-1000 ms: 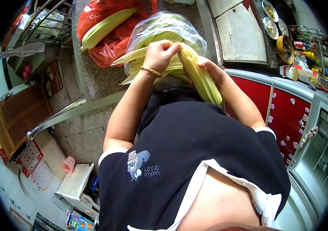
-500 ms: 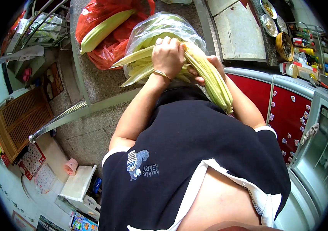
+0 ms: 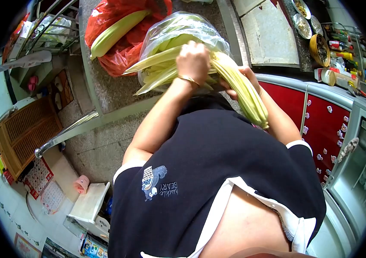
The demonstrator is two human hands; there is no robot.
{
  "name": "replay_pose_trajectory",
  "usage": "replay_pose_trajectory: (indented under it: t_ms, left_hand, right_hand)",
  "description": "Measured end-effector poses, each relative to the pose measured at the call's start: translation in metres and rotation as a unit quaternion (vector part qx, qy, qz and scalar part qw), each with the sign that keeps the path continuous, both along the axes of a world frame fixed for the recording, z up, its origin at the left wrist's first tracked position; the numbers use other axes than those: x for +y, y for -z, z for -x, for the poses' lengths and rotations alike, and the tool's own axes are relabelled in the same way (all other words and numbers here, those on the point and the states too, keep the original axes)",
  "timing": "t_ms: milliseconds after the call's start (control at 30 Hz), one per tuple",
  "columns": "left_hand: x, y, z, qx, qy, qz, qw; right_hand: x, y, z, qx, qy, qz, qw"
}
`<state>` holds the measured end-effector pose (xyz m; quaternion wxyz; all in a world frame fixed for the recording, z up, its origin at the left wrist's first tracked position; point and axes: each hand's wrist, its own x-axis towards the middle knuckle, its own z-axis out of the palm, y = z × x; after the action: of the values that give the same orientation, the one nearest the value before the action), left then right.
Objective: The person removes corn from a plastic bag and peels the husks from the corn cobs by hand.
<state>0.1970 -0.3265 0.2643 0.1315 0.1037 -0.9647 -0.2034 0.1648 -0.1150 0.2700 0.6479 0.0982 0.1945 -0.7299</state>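
My right hand [image 3: 248,76] grips an ear of corn [image 3: 244,94] wrapped in pale green husk, its thick end slanting down against my dark shirt. At the corn's upper end, my left hand [image 3: 193,64] is closed in a fist on the husk; motion blur hides some of its fingers. Loose corn husks [image 3: 157,62] lie under and beside that hand, spilling from a clear plastic bag [image 3: 204,28]. To the left, another unpeeled ear of corn [image 3: 118,34] rests on a red plastic bag [image 3: 125,60].
The bags stand on a speckled stone counter [image 3: 120,92] with a pale edge. On the right are a red cabinet front [image 3: 327,116], a wicker basket [image 3: 319,50] and several bottles [image 3: 342,56]. A metal rail [image 3: 65,137] ends at the left.
My left hand has shifted slightly right and is now blurred. The corn in my right hand has moved a little to the right, its thick end too.
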Motion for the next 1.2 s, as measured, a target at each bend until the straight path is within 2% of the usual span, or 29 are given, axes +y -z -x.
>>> replay_pose_trajectory:
  t_ms: [33, 67, 233, 300, 400, 533, 600, 667, 733, 800, 867, 900, 933, 1000, 1033, 1067, 1133, 1167, 1200]
  left_hand:
    - [-0.008, 0.002, 0.003, -0.046, -0.031, 0.041, 0.998]
    - [-0.024, 0.004, 0.003, -0.007, -0.029, 0.024, 0.999]
    - [-0.037, 0.011, 0.005, 0.022, -0.016, 0.027, 0.999]
    - [-0.043, 0.014, 0.006, 0.062, -0.002, 0.070, 0.996]
    - [-0.058, 0.014, 0.006, 0.030, 0.016, 0.173, 0.984]
    - [-0.056, 0.009, 0.005, 0.031, 0.003, 0.178, 0.984]
    - [-0.048, -0.001, -0.002, -0.012, -0.006, 0.110, 0.994]
    - [-0.045, -0.018, -0.007, -0.034, 0.010, 0.098, 0.995]
    - [-0.044, -0.034, -0.013, 0.044, 0.075, 0.034, 0.996]
    - [-0.039, -0.052, -0.016, 0.059, 0.072, 0.016, 0.996]
    - [-0.036, -0.059, -0.015, 0.132, 0.094, -0.090, 0.983]
    - [-0.036, -0.058, -0.013, 0.107, 0.115, -0.167, 0.973]
    - [-0.036, -0.055, -0.012, 0.107, 0.112, -0.165, 0.974]
    - [-0.034, -0.047, -0.014, 0.040, 0.139, -0.316, 0.938]
    - [-0.034, -0.043, -0.015, 0.024, 0.152, -0.337, 0.929]
    - [-0.036, -0.041, -0.015, 0.024, 0.152, -0.338, 0.929]
    - [-0.042, -0.048, -0.017, -0.018, 0.177, -0.237, 0.955]
    - [-0.039, -0.052, -0.018, 0.050, 0.143, -0.132, 0.980]
    - [-0.043, -0.048, -0.017, 0.049, 0.145, -0.133, 0.979]
  right_hand:
    - [0.006, -0.005, -0.004, 0.014, -0.034, -0.002, 0.999]
    - [0.009, -0.009, -0.006, 0.030, -0.071, -0.003, 0.997]
    - [0.022, -0.016, -0.013, -0.009, -0.006, -0.010, 1.000]
    - [0.027, -0.017, -0.011, -0.001, 0.026, 0.050, 0.998]
    - [0.028, -0.028, -0.002, -0.028, 0.064, 0.145, 0.987]
    - [0.031, -0.041, 0.004, -0.030, 0.088, 0.187, 0.978]
    - [0.027, -0.043, 0.005, -0.019, 0.093, 0.180, 0.979]
    - [0.022, -0.036, 0.005, -0.025, 0.090, 0.170, 0.981]
    - [0.013, -0.032, 0.004, -0.022, 0.070, 0.172, 0.982]
    - [0.002, -0.028, 0.002, -0.015, 0.060, 0.166, 0.984]
    - [-0.008, -0.027, 0.002, -0.004, 0.054, 0.160, 0.986]
    - [-0.013, -0.028, 0.003, -0.017, 0.043, 0.158, 0.986]
    - [-0.018, -0.027, 0.003, -0.031, 0.032, 0.157, 0.987]
    - [-0.026, -0.026, 0.002, -0.019, 0.026, 0.161, 0.986]
    - [-0.029, -0.027, 0.003, -0.005, 0.022, 0.159, 0.987]
    - [-0.030, -0.028, 0.003, 0.009, 0.019, 0.158, 0.987]
    - [-0.031, -0.029, 0.004, 0.023, 0.014, 0.147, 0.989]
    - [-0.029, -0.028, 0.004, 0.011, 0.015, 0.162, 0.987]
    - [-0.027, -0.026, 0.004, 0.000, 0.017, 0.175, 0.984]
